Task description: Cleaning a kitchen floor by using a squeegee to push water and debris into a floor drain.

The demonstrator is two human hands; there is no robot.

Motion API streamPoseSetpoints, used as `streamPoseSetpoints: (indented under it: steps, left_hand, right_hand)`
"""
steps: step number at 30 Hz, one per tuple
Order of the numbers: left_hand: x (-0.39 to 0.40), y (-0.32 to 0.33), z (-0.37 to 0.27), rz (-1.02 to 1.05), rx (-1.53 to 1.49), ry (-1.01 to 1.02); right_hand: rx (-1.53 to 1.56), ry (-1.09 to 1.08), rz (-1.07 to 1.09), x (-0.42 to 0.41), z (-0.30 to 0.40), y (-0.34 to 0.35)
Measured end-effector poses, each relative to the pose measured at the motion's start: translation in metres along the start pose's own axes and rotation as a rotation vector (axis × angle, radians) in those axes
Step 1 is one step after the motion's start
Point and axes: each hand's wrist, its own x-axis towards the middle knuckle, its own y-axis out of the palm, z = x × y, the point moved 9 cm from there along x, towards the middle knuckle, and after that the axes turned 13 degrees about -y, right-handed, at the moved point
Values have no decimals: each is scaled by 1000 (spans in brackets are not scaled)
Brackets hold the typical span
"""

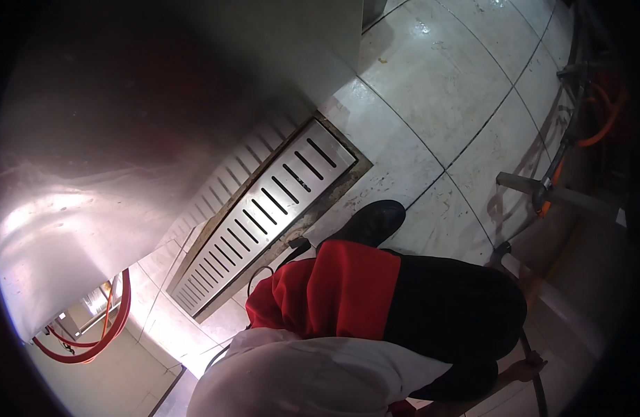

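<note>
At the lower right, my right hand (530, 366) is closed around a thin black hose (540, 393), low near the tiled floor. The bare forearm reaches out from beneath my black-clad knees. My left hand is out of view. A white garment (320, 375) fills the bottom middle, with a red apron (346, 297) over black trousers (455, 302). My black shoe (377, 221) rests on the tiles beside a slotted metal drain grate (267, 208).
A large shiny metal panel (90, 156) takes up the left and mirrors the grate. Red hoses (124, 313) loop below it. To the right stand a metal frame bar (570, 198), a dark pipe (554, 161) and an orange hose (604, 133). White floor tiles (429, 104) look smudged.
</note>
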Motion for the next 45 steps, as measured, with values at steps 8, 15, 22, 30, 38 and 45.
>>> streamPoseSetpoints:
  steps: [8,15,22,30,38,45]
  left_hand:
    - [-9,16,-18,170,-608,-82]
    - [-25,-22,-30,16,-445,7]
    - [5,11,2,441,-385,47]
    - [-28,-72,-71,247,-310,342]
    - [-10,-97,-73,170,-405,578]
    - [-1,-89,-74,194,-364,603]
  right_hand:
    - [-557,-149,-81,-5,20,-2]
    - [-506,-87,-377,-17,34,2]
    - [-564,14,-3,-4,-11,-25]
    - [-976,290,31,12,89,34]
    - [-205,290,-152,-14,57,13]
    - [394,718,187,28,60,66]
